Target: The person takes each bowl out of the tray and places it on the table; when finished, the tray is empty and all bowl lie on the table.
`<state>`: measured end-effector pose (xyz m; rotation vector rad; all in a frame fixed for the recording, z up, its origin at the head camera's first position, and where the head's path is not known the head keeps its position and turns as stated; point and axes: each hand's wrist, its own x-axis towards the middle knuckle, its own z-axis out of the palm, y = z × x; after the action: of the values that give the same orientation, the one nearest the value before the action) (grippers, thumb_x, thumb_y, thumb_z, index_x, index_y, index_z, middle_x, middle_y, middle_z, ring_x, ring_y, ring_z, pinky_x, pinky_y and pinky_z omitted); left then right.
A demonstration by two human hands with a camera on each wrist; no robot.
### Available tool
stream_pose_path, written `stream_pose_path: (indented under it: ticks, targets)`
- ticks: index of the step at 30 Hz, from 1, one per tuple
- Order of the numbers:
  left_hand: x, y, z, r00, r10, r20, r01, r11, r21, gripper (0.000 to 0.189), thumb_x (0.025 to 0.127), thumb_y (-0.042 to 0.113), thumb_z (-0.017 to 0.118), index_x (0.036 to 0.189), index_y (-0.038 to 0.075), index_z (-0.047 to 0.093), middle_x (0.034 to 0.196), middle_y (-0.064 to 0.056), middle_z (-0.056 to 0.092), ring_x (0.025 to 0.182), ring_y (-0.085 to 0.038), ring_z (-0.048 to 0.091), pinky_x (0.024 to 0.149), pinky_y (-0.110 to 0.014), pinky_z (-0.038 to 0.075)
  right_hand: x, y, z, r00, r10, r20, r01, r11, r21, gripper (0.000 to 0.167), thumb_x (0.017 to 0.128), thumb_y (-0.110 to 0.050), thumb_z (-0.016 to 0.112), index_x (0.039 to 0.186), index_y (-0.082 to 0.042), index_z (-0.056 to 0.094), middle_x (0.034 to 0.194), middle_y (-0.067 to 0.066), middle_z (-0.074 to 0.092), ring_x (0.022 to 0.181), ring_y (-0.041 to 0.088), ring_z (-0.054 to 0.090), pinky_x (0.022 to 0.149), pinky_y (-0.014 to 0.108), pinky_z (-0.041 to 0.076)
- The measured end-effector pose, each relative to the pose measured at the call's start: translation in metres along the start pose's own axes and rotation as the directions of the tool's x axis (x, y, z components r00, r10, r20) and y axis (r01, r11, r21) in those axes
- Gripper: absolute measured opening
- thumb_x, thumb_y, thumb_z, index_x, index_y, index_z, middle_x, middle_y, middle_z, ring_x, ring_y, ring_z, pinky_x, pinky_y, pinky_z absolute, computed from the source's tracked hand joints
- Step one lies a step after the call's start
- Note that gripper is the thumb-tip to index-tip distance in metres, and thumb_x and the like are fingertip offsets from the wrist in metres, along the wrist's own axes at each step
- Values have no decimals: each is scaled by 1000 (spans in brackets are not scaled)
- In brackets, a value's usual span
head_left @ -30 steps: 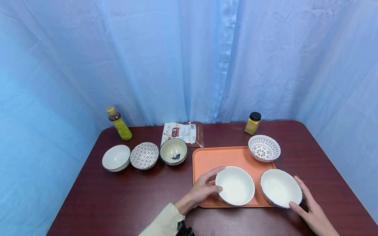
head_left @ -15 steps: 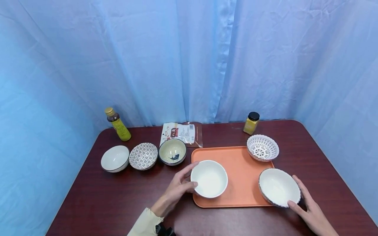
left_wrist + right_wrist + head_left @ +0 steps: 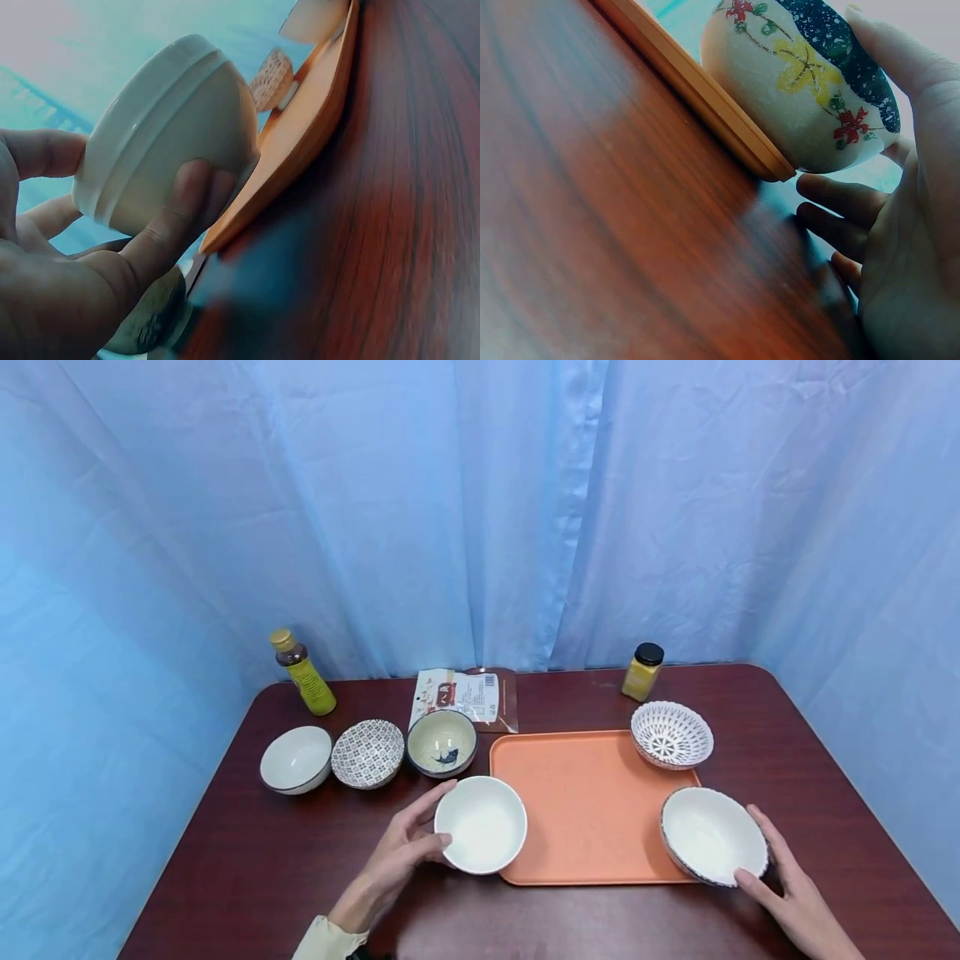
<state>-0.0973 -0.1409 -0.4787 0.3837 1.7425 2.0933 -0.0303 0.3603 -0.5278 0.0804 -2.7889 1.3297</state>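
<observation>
While blue curtains hung behind and at both sides, a dark red-brown table spread glossily beneath both hands in the head view. The left hand pinched a plain white bowl between thumb and fingers; the bowl lay just right of those fingertips, overlapping the left edge of an orange tray, its round mouth upward. The right hand gripped a flowered bowl, which was just left of its fingers over the tray's near right corner, mouth also upward. Beyond the right fingertips stood a scalloped bowl; a blue-rimmed bowl stood beyond the left ones.

In the left wrist view, two digits met the white bowl's banded rim and others curled round its lower wall. Its mouth-to-base axis ran from upper left to lower right, with the tray's edge past the fingertips.

Wood grain filled much of the right wrist view. Above the lower fingers, the thumb lay on the flowered bowl's dark speckled band; red and yellow blossoms showed below it. That bowl's axis slanted from rim at upper right to base at lower left, near the tray's edge.
</observation>
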Motion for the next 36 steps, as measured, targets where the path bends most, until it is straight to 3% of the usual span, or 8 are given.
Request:
stream_pose_path:
  ticks: [4,9,19,21,28,31,36]
  targets:
    - [-8,-1,-12,1000,14,-6,-14,1000,-3,73,92,-5,54,158,1,23,150,-15,44,100,-16,70,74,-34,64,0,0,0,1000,5,-2,-5,1000,-3,83,101,-13,56,163,-25,2,150,-45,1,123,-33,9,87,-10,15]
    - [-16,-5,-29,999,42,-7,-42,999,-2,72,93,-6,54,157,-3,20,147,-9,49,105,-16,69,76,-34,64,0,1,1,1000,24,3,-24,1000,-4,83,102,-15,55,163,-26,1,148,-46,0,121,-33,9,86,-10,15]
    - [-26,-8,-48,997,20,-70,-21,1000,-16,74,92,-6,54,158,-3,18,144,4,49,104,-15,68,76,-33,64,0,2,1,1000,11,-6,-11,1000,-9,83,101,-14,56,163,-25,2,148,-46,1,123,-33,7,86,-10,13]
    - [-27,-10,-49,996,0,-84,-2,1000,-15,75,93,-5,55,158,-2,18,147,1,46,105,-14,67,76,-33,64,0,2,1,1000,14,-3,-14,1000,-12,83,101,-14,56,163,-25,1,148,-47,1,123,-33,7,86,-10,13]
    - [-26,-13,-48,993,-54,-110,52,998,-25,76,94,-3,55,159,1,16,162,-26,18,109,-13,65,78,-35,64,0,2,1,999,34,-3,-34,999,-37,83,101,-18,56,163,-27,0,148,-46,-1,122,-33,6,84,-9,12]
    - [-25,-14,-48,990,-64,-126,60,998,-31,76,93,-2,55,159,3,17,162,-27,18,108,-12,65,77,-34,64,-1,2,1,999,46,2,-46,998,-37,83,102,-19,55,163,-28,-1,149,-46,-1,124,-31,5,84,-9,11]
    - [-26,-14,-48,988,-49,-143,46,999,-22,75,94,-1,56,159,4,19,156,-20,31,102,-15,68,75,-34,64,-1,2,1,999,41,-2,-41,999,-33,83,101,-18,56,163,-28,0,147,-47,-1,121,-33,6,84,-9,12]
